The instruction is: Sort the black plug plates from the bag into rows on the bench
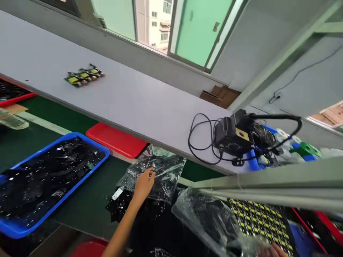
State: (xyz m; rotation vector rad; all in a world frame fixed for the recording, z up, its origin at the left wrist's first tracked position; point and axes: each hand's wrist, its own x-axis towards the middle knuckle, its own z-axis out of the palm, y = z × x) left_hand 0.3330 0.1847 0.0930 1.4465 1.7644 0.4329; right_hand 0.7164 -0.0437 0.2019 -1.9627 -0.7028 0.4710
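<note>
My left hand (144, 182) reaches over a clear plastic bag (167, 175) with dark contents, its fingers curled and pinching the film. Small black pieces (120, 207) lie beneath and beside my left wrist, near a small white label (117, 193). At the bottom right edge, my right hand (273, 250) is partly cut off and blurred. Its fingers close on the gathered end of another clear plastic bag (211, 217), which stretches leftward over a dark surface. Beside that bag lies a panel of circuit boards with yellow parts (262, 217).
A blue tray (105, 153) of black pieces stands left, with a red lid (115, 139) behind it. The white shelf (139, 103) carries several circuit boards (84, 75) and a black soldering station (233, 134) with loose cable. A pale metal bar (281, 180) crosses at right.
</note>
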